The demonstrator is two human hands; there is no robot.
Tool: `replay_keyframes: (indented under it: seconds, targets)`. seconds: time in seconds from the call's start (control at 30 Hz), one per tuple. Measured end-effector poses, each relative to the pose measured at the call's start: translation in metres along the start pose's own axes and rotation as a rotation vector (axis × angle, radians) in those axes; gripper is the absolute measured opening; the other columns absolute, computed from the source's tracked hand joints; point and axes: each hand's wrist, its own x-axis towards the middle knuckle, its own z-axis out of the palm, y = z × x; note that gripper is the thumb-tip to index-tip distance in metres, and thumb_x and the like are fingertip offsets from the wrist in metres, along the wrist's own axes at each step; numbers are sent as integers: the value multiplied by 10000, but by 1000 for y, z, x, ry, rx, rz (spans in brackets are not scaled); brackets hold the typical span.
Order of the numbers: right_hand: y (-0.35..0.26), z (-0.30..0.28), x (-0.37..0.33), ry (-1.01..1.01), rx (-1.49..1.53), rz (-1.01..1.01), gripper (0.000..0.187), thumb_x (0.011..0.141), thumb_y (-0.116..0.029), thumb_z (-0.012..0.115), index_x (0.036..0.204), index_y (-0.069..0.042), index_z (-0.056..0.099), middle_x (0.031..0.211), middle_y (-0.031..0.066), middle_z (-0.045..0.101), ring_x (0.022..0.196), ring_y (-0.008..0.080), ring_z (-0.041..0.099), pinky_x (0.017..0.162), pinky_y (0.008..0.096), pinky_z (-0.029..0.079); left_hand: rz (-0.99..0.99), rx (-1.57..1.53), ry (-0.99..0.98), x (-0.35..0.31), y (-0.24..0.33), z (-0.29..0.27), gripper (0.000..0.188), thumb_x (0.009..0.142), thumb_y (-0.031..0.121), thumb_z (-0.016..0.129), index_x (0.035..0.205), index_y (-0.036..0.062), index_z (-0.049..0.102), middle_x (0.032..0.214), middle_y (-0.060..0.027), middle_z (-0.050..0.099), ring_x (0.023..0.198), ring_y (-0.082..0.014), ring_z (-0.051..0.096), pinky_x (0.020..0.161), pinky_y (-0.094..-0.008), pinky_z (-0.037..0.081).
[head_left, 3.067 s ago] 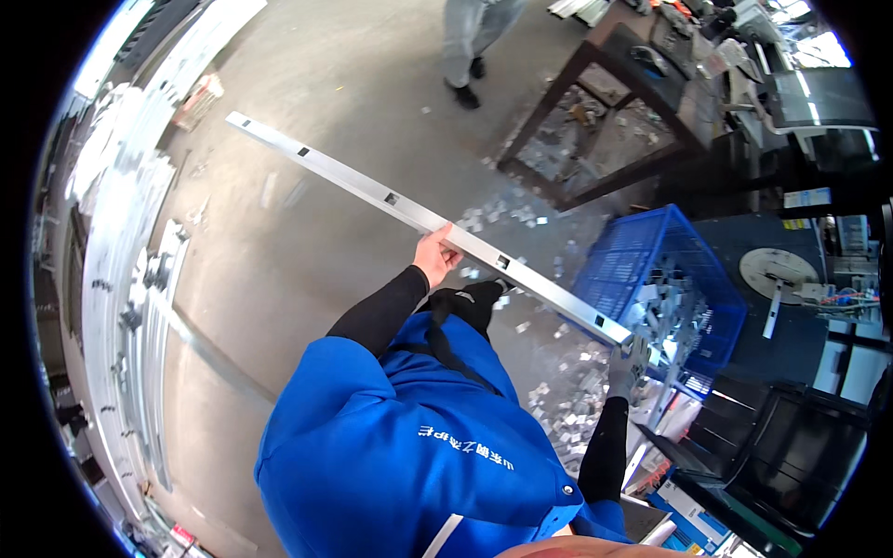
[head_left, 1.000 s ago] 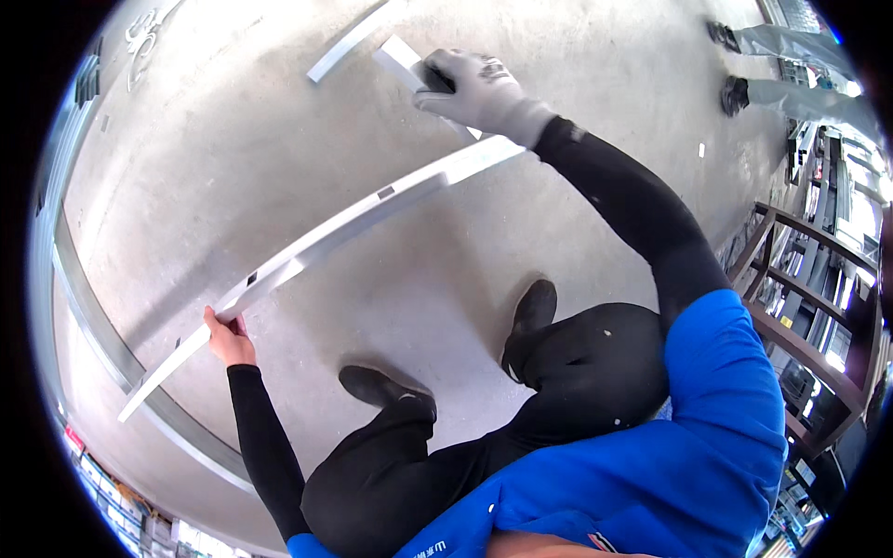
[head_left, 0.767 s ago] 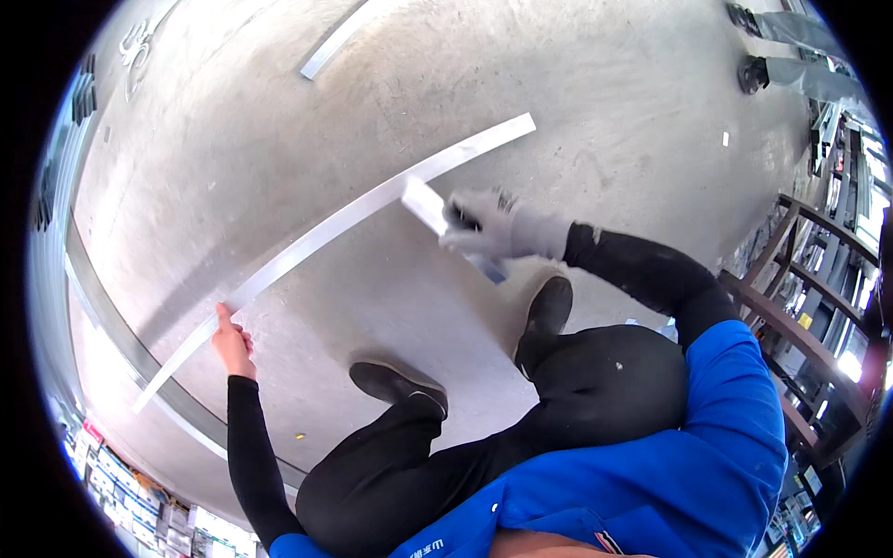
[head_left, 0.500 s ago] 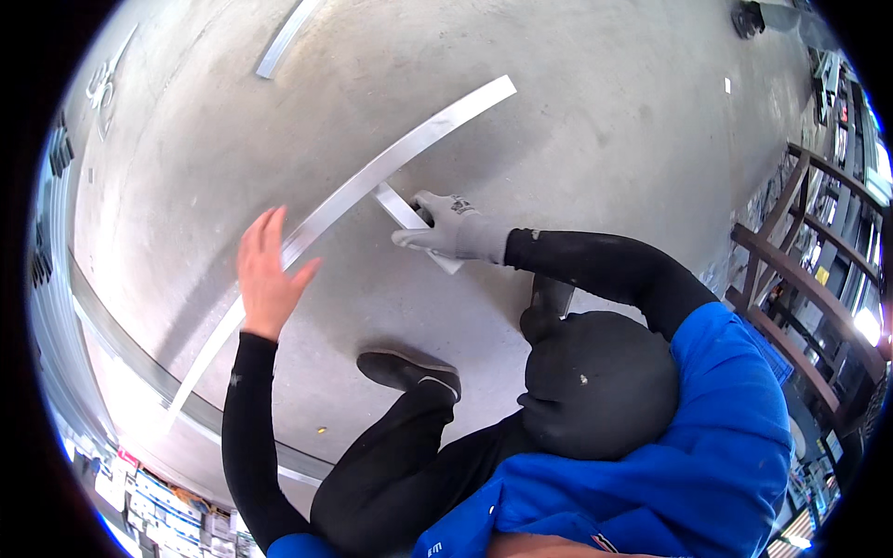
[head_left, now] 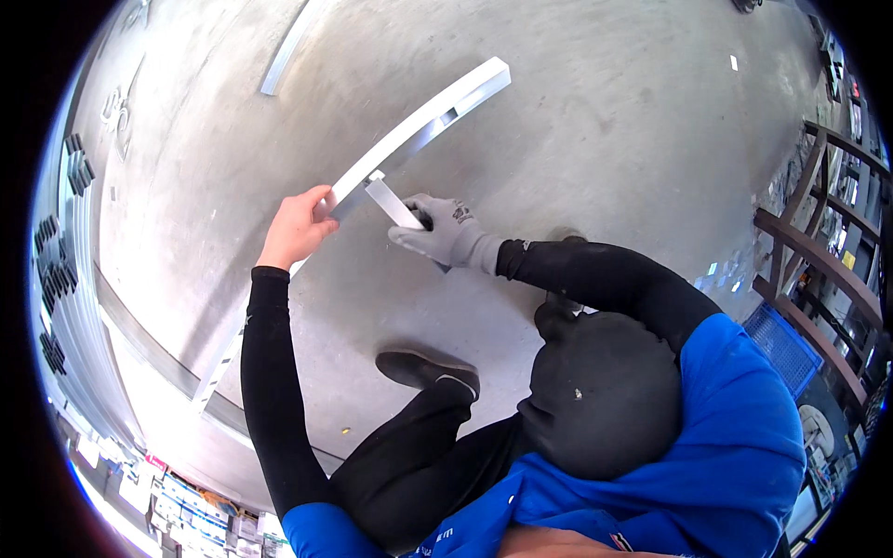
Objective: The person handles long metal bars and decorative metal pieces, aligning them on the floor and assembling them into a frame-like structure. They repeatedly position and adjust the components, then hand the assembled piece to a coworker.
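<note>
A long, silvery metal profile bar [head_left: 400, 138] runs diagonally in front of me, a dark slot showing in its side face. My bare left hand [head_left: 299, 226] is closed round it, fingers over the far edge and thumb on the near side. In a grey work glove, my right hand [head_left: 448, 232] grips a short metal profile piece [head_left: 393, 201]. One end of this piece points at the bar's side, with a small light part at its tip; whether they touch, I cannot tell. The glove hides its middle.
Another metal profile [head_left: 286, 51] lies on the grey concrete floor [head_left: 605, 139] farther off. Stacked profiles [head_left: 84, 307] line the left side. At right stand a brown metal frame [head_left: 809, 246] and a blue crate [head_left: 783, 349]. My shoe [head_left: 423, 368] is below the bar.
My left hand has moved slightly right and closed on the long bar, which has turned so that its slotted side shows. My right hand still holds the short piece.
</note>
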Motion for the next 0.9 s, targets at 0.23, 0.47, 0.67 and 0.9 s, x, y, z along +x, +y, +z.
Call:
replay_keyframes:
  seconds: [0.23, 0.47, 0.67, 0.9]
  targets:
    - [8, 0, -3, -25, 137, 1, 448, 894, -466, 693, 1076, -56, 695, 857, 97, 712, 763, 192, 681, 721, 328, 520, 13, -37, 30, -11, 3, -2, 302, 739, 65, 730, 1006, 51, 590, 791, -162, 656, 726, -312, 632, 704, -383, 501]
    - [-1, 10, -9, 5, 15, 17, 434, 899, -457, 694, 1052, -51, 694, 815, 88, 707, 723, 181, 671, 700, 332, 521, 80, 37, 180, -14, -9, 15, 464, 733, 43, 747, 1183, 34, 633, 907, -161, 678, 794, -279, 662, 762, -361, 520]
    - [9, 5, 0, 41, -33, -61, 453, 902, -471, 688, 1029, -37, 688, 783, 90, 692, 707, 190, 660, 694, 338, 515, 194, 63, 286, -13, -10, 13, 485, 727, 42, 753, 1197, 25, 637, 1016, -162, 688, 834, -295, 666, 780, -361, 520]
    - [-2, 0, -2, -2, -15, 45, 513, 880, -515, 691, 1010, -19, 683, 816, 145, 701, 735, 260, 670, 706, 367, 517, 132, 84, 211, -12, -4, 13, 486, 719, 45, 746, 1192, 26, 635, 1022, -161, 684, 853, -318, 660, 781, -378, 522]
